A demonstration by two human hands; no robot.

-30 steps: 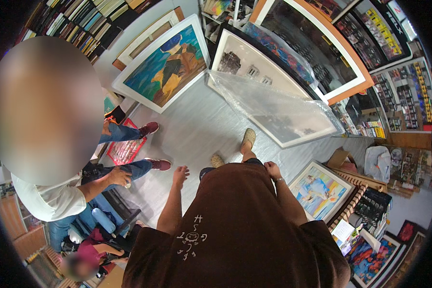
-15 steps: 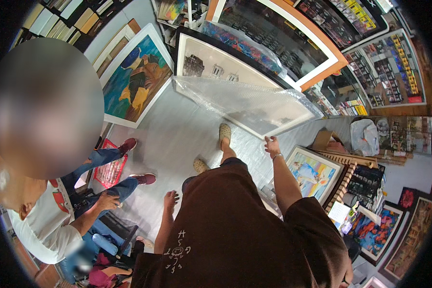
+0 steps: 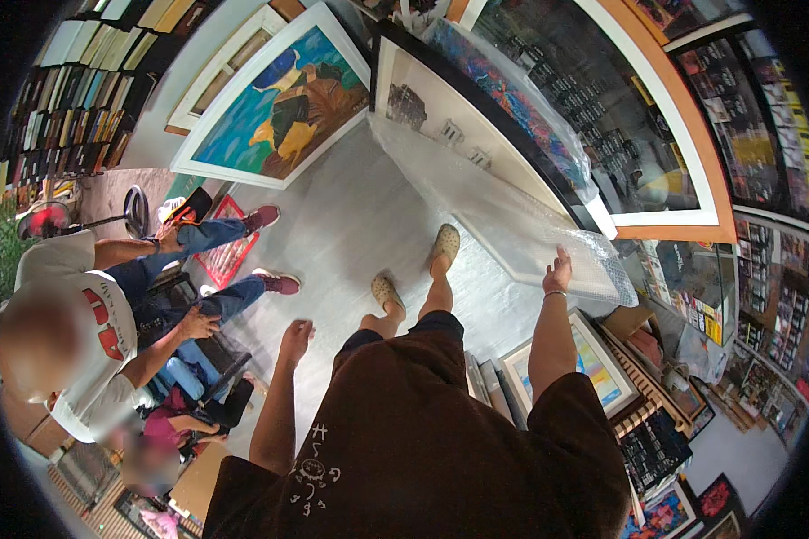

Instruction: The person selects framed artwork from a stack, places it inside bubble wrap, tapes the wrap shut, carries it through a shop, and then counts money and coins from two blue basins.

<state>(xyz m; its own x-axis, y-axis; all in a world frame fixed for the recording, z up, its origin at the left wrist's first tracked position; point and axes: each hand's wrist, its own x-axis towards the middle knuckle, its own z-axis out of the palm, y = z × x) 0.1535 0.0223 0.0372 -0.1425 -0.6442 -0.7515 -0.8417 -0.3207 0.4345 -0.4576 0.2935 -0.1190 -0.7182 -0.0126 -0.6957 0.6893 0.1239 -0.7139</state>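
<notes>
A large framed picture (image 3: 431, 117) of pale buildings leans ahead of me, black-edged at the top. Clear bubble wrap (image 3: 512, 202) hangs across its lower part, and its edge spreads toward the right. My right hand (image 3: 557, 269) is raised beside the wrap's right end with fingers stretched out; whether they touch it I cannot tell. Nothing shows in its grasp. Well away from the picture, my left hand (image 3: 297, 342) is held up over the floor, its fingers loosely bent and empty.
A white-framed colourful painting (image 3: 279, 108) leans at the far left. An orange-framed glazed piece (image 3: 724, 202) stands behind the wrapped picture. A seated person (image 3: 108, 314) is on the left near a red tray (image 3: 229, 260). Another framed painting (image 3: 593, 359) leans by my right arm.
The whole view has turned, with the wrapped picture lying farther right. My right hand has moved from the picture's lower corner to beside the wrap. My left hand has come forward a little.
</notes>
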